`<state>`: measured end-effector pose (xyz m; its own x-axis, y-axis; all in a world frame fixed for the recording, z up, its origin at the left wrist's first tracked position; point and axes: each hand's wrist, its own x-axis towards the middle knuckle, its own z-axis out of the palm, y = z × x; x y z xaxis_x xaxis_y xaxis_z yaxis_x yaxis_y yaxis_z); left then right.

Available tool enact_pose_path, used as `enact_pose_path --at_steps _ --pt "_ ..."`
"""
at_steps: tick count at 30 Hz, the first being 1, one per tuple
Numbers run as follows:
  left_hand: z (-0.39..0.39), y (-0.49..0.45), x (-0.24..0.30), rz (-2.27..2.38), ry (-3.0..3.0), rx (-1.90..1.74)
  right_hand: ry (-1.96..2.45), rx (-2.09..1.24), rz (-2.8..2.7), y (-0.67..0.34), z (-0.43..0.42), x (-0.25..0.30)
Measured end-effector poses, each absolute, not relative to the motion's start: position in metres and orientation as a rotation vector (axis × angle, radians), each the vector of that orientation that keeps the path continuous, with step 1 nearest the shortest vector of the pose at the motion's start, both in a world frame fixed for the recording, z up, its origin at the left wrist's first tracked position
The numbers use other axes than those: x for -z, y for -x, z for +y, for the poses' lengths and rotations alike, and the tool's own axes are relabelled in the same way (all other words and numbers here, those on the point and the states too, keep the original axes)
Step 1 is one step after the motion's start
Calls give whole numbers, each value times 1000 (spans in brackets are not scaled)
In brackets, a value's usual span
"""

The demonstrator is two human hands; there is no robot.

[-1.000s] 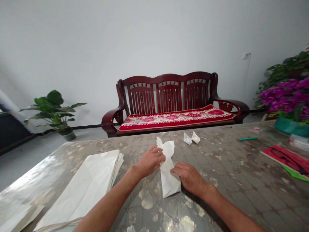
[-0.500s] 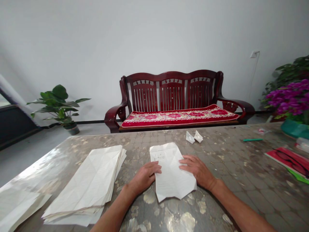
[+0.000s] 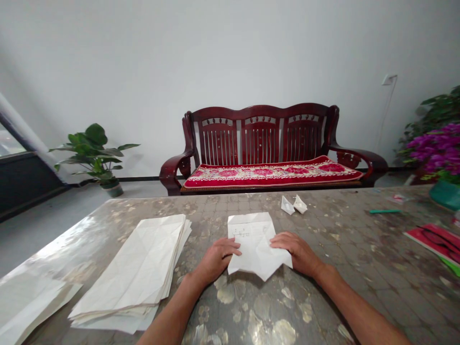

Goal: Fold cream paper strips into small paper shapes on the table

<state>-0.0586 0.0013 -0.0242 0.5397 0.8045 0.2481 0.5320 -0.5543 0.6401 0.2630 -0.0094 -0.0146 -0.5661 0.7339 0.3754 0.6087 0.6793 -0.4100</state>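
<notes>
A creased white sheet of paper (image 3: 251, 249) with handwriting near its far left part is between my hands, its near edge raised and bent. My left hand (image 3: 220, 256) grips the left side, fingers on top and thumb hidden. On the opposite side, my right hand (image 3: 296, 251) holds the sheet the same way, fingertips over its face. Beyond the sheet, two small folded white paper shapes (image 3: 287, 205) stand side by side on the table.
A stack of white paper (image 3: 132, 268) lies left of my arms, with more sheets (image 3: 32, 306) at the table's left edge. To the right are a green pen (image 3: 385, 211), a red booklet (image 3: 436, 242) with dark glasses on it, and purple flowers (image 3: 436, 146). A wooden bench (image 3: 257, 124) stands behind.
The sheet's near edge has come up and away from me, so the sheet looks shorter. Both hands stay at its sides. The view has turned slightly left.
</notes>
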Motion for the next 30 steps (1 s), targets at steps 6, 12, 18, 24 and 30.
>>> enact_pose_path --at_steps 6,12,18,24,30 --pt "1 46 13 1467 -2137 -666 1476 -406 -2192 -256 -3 13" --pt "-2 31 7 1853 -2251 -574 1968 -385 -1980 -234 4 4" --pt "-9 29 0 1982 -2253 -564 2060 -43 -2045 -218 -3 1" --pt "-10 28 1 1996 -2303 -543 2106 62 -2097 -214 -1 4" --pt "-12 27 6 2008 -2368 -512 2075 111 -2111 -214 0 3"
